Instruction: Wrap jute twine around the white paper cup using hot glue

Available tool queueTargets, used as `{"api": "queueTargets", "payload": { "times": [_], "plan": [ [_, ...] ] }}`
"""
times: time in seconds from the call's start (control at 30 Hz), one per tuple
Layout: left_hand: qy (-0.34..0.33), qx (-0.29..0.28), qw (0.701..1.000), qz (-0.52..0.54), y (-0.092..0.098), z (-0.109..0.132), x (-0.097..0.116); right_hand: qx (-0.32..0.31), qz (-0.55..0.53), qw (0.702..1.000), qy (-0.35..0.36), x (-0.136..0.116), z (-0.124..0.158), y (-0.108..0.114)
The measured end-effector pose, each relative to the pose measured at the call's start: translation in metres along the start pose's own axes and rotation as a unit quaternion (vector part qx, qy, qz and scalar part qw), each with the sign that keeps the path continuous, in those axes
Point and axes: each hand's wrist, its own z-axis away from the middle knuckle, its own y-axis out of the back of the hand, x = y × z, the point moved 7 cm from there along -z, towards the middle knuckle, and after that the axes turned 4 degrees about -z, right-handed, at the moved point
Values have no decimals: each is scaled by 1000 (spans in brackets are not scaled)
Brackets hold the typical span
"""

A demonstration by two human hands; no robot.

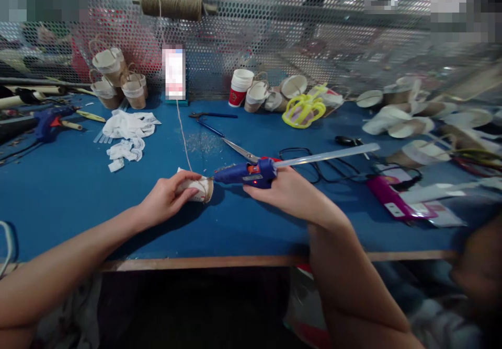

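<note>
Blue tabletop (pixel 235 231) | my left hand (pixel 165 196) clasps paper cup (pixel 203 191) | my right hand (pixel 292 192) grips glue gun (pixel 237 175), nozzle (pixel 218 177) at cup's end.

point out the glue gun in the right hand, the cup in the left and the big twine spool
Glue gun (pixel 241 174): head view, on its blue body
Cup (pixel 203 189): head view, on its outer wall
Twine spool (pixel 171 4): head view, on the middle of its winding

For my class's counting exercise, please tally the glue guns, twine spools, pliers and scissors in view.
Glue guns: 2 (held gun, gun lying at left)
Twine spool: 1
Pliers: 1
Scissors: 1
Total: 5
</note>
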Motion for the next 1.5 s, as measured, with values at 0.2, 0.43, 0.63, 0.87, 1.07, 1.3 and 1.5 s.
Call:
{"api": "queueTargets", "payload": {
  "times": [0.2,0.43,0.63,0.87,1.07,1.3,1.5],
  "plan": [
    [4,-1,1000,8,0,0,-1,-3,-9,1000,6,-1,3,1],
    [11,-5,1000,-5,-1,0,-2,-7,6,1000,3,-3,3,0],
    [16,-7,1000,1,-1,0,-1,-4,14,1000,6,1,6,0],
    [7,6,1000,9,1,0,1,-34,27,999,0,1,8,-5],
    [8,0,1000,10,0,0,1,-10,30,999,-3,-1,8,-1],
    [4,-10,1000,-8,-2,2,0,-5,4,1000,-2,-2,5,2],
    [-34,-1,999,-30,-2,2,5,3,24,1000,-19,6,-3,0]
  ]
}}
